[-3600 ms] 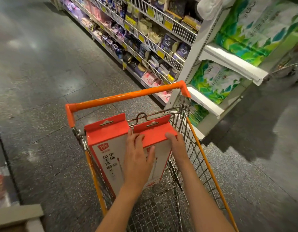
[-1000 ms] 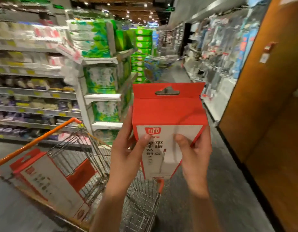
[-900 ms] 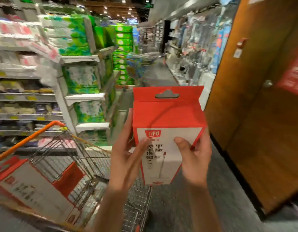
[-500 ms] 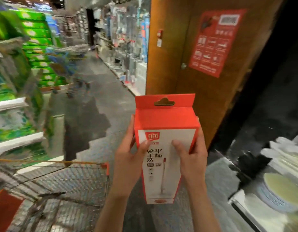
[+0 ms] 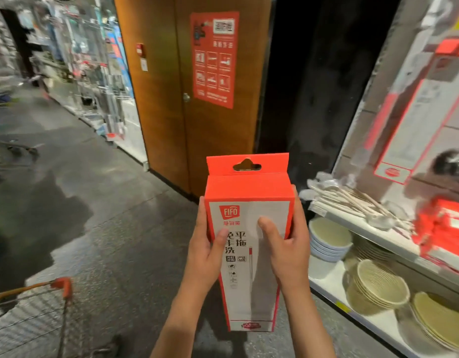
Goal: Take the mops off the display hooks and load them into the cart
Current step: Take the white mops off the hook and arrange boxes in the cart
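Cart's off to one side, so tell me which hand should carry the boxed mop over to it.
Probably left. The orange-handled wire cart sits low on the left, nearest the left hand. Both hands hold the red-and-white cardboard mop box; the right hand is on the side facing the crockery shelf.

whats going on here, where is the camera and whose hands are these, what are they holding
No machine here: a person wears a wide-angle camera on the head, looking forward and down, so you see their own arms from above. The place is a shop aisle. The left hand and right hand grip one tall red and white box by its sides, thumbs on its front. It is printed FIFO with a mop drawing and has a hang hole in the top tab. At lower left is a corner of an orange-handled wire cart. On the right, shelves hold stacked bowls and plates. Similar red boxes hang above them, blurred. Behind is a wooden door with a red poster.
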A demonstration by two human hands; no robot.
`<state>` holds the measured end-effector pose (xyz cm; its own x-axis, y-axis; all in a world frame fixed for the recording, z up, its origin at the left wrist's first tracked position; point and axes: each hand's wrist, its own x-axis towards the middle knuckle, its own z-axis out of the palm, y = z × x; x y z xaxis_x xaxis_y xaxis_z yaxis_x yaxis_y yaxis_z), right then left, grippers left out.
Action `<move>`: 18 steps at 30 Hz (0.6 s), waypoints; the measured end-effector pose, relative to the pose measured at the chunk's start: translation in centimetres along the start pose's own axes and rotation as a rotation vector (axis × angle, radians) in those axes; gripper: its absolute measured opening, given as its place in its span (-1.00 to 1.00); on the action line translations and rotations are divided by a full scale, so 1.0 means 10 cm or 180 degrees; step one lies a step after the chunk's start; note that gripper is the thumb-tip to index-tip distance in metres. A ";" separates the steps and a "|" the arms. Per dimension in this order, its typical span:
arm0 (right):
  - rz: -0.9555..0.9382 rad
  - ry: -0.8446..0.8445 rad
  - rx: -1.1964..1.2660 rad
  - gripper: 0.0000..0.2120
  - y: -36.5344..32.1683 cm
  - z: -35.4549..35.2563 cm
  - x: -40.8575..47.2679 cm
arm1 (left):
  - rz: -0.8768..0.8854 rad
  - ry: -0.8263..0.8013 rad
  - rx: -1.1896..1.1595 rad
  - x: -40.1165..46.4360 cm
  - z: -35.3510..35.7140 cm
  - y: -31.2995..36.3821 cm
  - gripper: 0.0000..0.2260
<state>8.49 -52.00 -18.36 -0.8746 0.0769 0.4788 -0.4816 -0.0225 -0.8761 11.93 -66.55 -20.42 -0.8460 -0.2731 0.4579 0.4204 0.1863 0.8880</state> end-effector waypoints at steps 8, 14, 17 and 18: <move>-0.0027 0.0211 -0.0089 -0.30 0.10 -1.50 0.21 | -0.0190 0.0044 -0.0268 -0.30 1.51 0.10 -0.35; 0.0054 0.0391 -0.0204 -0.37 0.19 -2.35 0.26 | -0.0323 -0.0191 -0.0670 -0.42 2.33 0.29 -0.42; 0.0114 0.0509 -0.0351 -0.36 0.25 -2.68 0.26 | -0.0324 -0.0311 -0.0837 -0.45 2.63 0.35 -0.43; 0.0124 0.0581 -0.0373 -0.36 0.26 -2.78 0.26 | -0.0344 -0.0358 -0.0898 -0.46 2.73 0.34 -0.43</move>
<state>6.57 -24.17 -21.00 -0.8625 0.2576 0.4356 -0.4285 0.0863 -0.8994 8.24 -38.89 -20.68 -0.9151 -0.1681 0.3666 0.3872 -0.1115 0.9152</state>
